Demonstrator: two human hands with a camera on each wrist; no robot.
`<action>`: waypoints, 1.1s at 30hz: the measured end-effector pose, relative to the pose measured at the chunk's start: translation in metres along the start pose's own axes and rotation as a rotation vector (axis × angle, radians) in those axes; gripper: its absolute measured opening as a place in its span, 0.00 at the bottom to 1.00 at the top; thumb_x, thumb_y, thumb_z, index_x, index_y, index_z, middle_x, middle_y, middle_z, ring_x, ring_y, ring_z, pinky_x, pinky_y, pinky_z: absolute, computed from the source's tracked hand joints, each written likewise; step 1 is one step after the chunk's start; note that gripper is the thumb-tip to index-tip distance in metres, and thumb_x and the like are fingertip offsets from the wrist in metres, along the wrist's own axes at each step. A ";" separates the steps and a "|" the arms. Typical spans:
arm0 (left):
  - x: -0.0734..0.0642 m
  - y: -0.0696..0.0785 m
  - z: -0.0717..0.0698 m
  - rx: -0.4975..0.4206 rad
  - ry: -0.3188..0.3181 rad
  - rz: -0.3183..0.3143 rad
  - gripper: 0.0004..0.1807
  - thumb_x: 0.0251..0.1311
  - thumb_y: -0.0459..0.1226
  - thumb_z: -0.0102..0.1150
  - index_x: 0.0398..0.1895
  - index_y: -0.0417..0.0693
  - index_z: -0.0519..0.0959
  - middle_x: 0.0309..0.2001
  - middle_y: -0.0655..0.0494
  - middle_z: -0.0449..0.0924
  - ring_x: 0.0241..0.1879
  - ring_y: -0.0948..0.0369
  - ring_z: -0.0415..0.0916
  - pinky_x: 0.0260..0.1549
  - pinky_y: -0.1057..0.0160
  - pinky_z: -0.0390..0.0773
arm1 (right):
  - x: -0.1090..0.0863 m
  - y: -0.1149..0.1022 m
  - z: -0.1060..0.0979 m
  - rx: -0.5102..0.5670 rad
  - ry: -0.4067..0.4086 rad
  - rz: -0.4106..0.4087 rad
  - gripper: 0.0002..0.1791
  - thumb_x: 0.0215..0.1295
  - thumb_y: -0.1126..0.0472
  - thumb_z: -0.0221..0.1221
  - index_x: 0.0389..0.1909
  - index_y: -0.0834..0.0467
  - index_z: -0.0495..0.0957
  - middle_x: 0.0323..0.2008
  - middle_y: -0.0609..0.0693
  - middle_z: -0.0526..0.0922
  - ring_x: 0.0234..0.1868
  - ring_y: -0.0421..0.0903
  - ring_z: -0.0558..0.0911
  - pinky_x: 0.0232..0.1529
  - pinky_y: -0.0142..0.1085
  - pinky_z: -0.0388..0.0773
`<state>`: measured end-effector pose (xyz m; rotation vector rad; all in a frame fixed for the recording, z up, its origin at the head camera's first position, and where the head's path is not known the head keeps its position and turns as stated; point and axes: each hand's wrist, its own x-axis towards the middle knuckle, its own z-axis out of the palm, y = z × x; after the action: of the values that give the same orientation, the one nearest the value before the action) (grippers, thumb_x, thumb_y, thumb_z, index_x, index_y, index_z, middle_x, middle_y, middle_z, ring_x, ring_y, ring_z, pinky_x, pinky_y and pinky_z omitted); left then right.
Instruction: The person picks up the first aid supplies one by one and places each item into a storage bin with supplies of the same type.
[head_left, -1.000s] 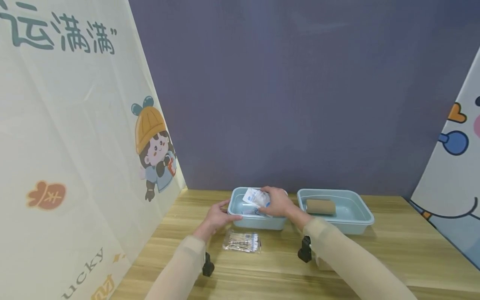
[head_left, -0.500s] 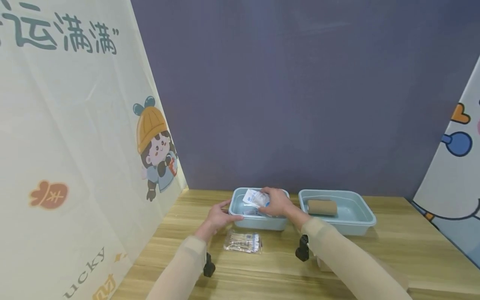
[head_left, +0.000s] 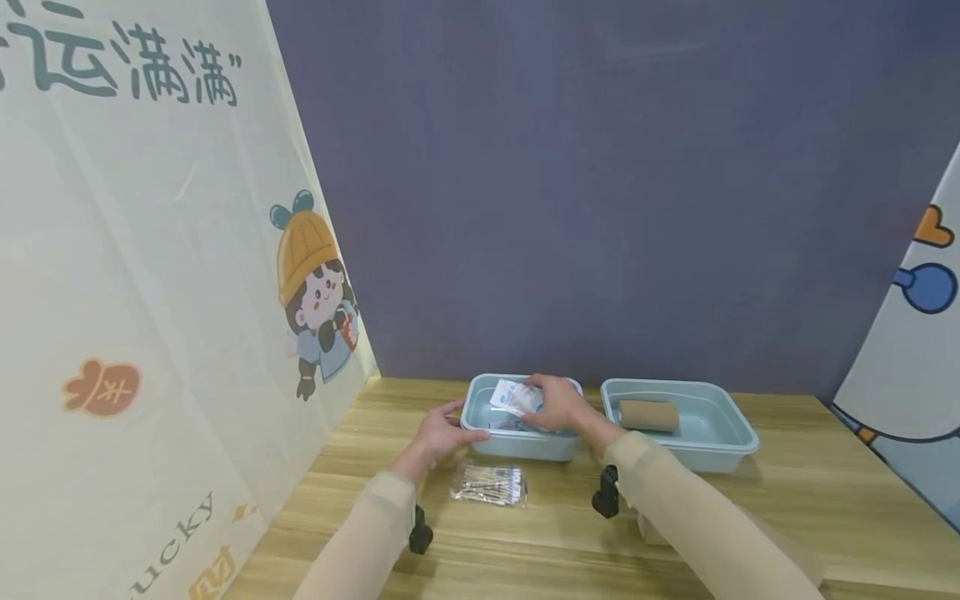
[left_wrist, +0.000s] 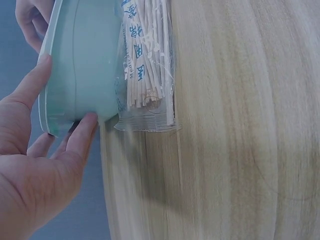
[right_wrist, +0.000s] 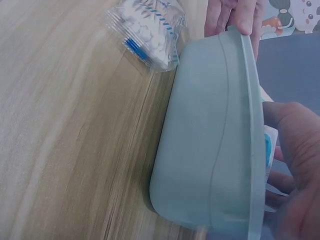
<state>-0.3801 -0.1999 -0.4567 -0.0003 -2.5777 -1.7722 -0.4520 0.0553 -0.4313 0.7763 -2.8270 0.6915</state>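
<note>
At the left end of a light blue-green plastic tray (head_left: 525, 448), my left hand (head_left: 437, 435) grips it. In the left wrist view, its thumb lies on the rim and its fingers press the outer wall. My right hand (head_left: 558, 405) reaches over the tray's right side and holds a white packet with blue print (head_left: 514, 397) inside it. The right wrist view shows only a bit of that packet behind the wall. Something small, clear and blue-marked lies lower in the tray, partly hidden. A clear bag of cotton swabs (head_left: 489, 485) lies just in front of the tray.
A second blue-green tray (head_left: 720, 460) stands to the right, with a brown roll (head_left: 648, 415) lying inside. Some pale brown object (head_left: 651, 530) is mostly hidden under the right sleeve. Behind the wooden table (head_left: 540, 550) rises a dark wall (head_left: 600, 200); a printed sheet (head_left: 165, 275) hangs at left.
The head view has turned slightly left, so everything sits a little further right in it. Both hands keep their places at the left tray, and the packet stays in the right hand.
</note>
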 end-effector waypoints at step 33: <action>0.001 0.000 0.001 0.002 0.004 -0.010 0.54 0.49 0.37 0.84 0.80 0.43 0.65 0.62 0.29 0.81 0.54 0.47 0.86 0.51 0.55 0.90 | 0.001 0.007 0.005 -0.012 -0.038 0.009 0.40 0.58 0.51 0.75 0.69 0.63 0.77 0.66 0.60 0.84 0.66 0.60 0.82 0.69 0.54 0.80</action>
<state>-0.3814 -0.1986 -0.4573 0.0168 -2.5819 -1.7706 -0.4563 0.0580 -0.4382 0.7840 -2.8673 0.6680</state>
